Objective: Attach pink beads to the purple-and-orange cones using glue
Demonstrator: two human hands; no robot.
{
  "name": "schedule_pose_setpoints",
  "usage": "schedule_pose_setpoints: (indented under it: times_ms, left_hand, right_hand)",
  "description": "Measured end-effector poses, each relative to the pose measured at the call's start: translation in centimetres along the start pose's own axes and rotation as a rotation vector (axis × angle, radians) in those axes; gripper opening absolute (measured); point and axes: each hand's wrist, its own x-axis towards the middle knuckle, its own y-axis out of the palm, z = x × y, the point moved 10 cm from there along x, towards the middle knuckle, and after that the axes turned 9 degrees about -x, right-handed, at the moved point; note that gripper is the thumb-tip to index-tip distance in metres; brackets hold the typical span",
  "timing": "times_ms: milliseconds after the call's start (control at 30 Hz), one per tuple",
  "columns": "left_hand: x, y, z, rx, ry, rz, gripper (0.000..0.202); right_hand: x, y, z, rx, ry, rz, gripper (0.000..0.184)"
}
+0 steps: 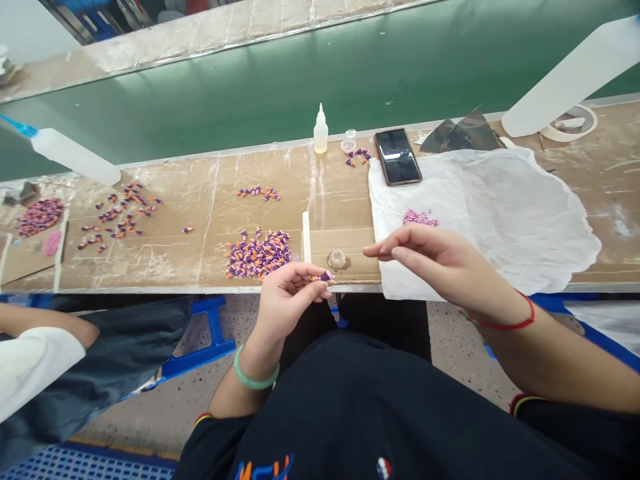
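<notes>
Between the thumb and fingers of my left hand [293,293] is a small purple, pink and orange figurine [326,275], at the bench's front edge. Just left of that hand lies a pile of similar figurines [260,253]. My right hand [435,260] hovers over the edge of a white cloth [480,200], fingers stretched out and thumb a little apart, with nothing visible in them. Beyond it on the cloth is a scatter of tiny pink pieces [420,217]. A small clear round dish [337,259] sits on the cardboard between my hands, beside a white strip [307,237].
Along the back stand a dropper bottle [321,133], a clear little cup [349,140] and a phone [399,157]. A tape roll [570,123] lies far right. More figurines [123,213] spread leftward, near another person's arm [50,323]. A green belt [250,87] runs behind.
</notes>
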Motion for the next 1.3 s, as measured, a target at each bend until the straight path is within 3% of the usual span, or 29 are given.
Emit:
schedule_pose_setpoints:
  times_ms: [167,267,367,433,567,667,867,1067,1133,1200,1300]
  left_hand:
    - [3.2,-4.4,-0.8,0.656,0.189,0.058,0.006]
    - [5.7,-7.2,-0.8,0.869,0.197,0.063,0.008]
    - [9.4,-9.7,-1.1,0.970,0.147,-0.039,0.019]
    - [12.5,-11.4,-1.3,1.071,0.084,-0.193,0.019]
    - [17.9,-11.5,-0.9,1.155,0.043,-0.274,0.017]
    - [19.9,-11.0,-0.5,1.212,0.020,-0.270,0.014]
    - [19.8,-10.3,-0.3,1.250,-0.010,-0.193,0.030]
    - [17.3,-8.7,-2.0,1.181,0.067,-0.156,0.019]
    - [16.1,-7.8,-2.7,1.086,0.110,-0.138,0.016]
    - [14.7,-7.2,-3.8,0.838,0.209,-0.165,0.010]
    - [12.3,-7.6,-4.5,0.478,0.254,-0.285,0.016]
  right_hand:
    - [-1.3,-1.7,-5.4,0.062,0.213,-0.116,0.032]
    - [-2.2,-2.1,-8.2,0.090,0.340,-0.169,0.040]
    - [-2.7,-2.1,-9.5,0.111,0.399,-0.186,0.041]
    - [-2.7,-2.0,-9.7,0.137,0.409,-0.190,0.041]
    - [-2.9,-1.9,-9.7,0.167,0.410,-0.200,0.044]
    - [-3.6,-2.2,-10.1,0.173,0.419,-0.213,0.046]
    - [-5.1,-3.8,-11.5,0.198,0.448,-0.296,0.046]
    - [-5.1,-5.7,-10.7,0.201,0.357,-0.400,0.033]
    - [-5.3,-6.6,-10.6,0.203,0.312,-0.440,0.026]
    - [-5.7,-7.6,-11.0,0.212,0.289,-0.500,0.020]
    - [-6.6,-9.1,-12.4,0.191,0.291,-0.588,0.013]
